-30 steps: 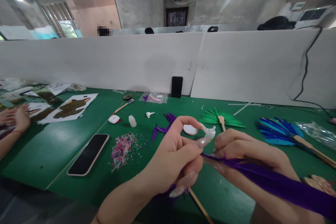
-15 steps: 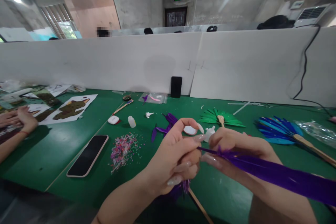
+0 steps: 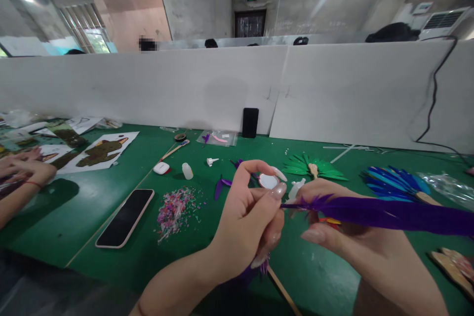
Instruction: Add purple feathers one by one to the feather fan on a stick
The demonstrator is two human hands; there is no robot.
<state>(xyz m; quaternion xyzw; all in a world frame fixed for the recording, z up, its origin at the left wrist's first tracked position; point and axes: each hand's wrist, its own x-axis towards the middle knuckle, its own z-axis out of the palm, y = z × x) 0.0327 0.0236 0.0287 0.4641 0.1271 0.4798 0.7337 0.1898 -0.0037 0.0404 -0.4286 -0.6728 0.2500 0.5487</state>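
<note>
My left hand (image 3: 248,222) pinches the bare quill of a long purple feather (image 3: 388,215), which points to the right. My right hand (image 3: 355,227) is beside the feather, thumb apart from the curled fingers, with the vane passing across the fingers. A red and yellow patch (image 3: 330,222) shows between that thumb and fingers; I cannot make out what it belongs to. Under my left hand are purple strands (image 3: 263,264) and a wooden stick (image 3: 283,289), partly hidden. A round white-faced disc (image 3: 269,181) and a white nozzle-topped bottle (image 3: 296,190) lie behind my hands.
Loose purple feathers (image 3: 220,186), colourful flakes (image 3: 176,212), a phone (image 3: 126,218) and a small white bottle (image 3: 187,171) lie leftward. A green fan (image 3: 314,168), blue fan (image 3: 394,182) and wooden pieces (image 3: 452,269) are rightward. Another person's hands (image 3: 27,173) are far left.
The purple feather has swung up to nearly level. My right thumb has come away from the quill and sits lower, apart from the fingers. Wooden pieces now show at lower right.
</note>
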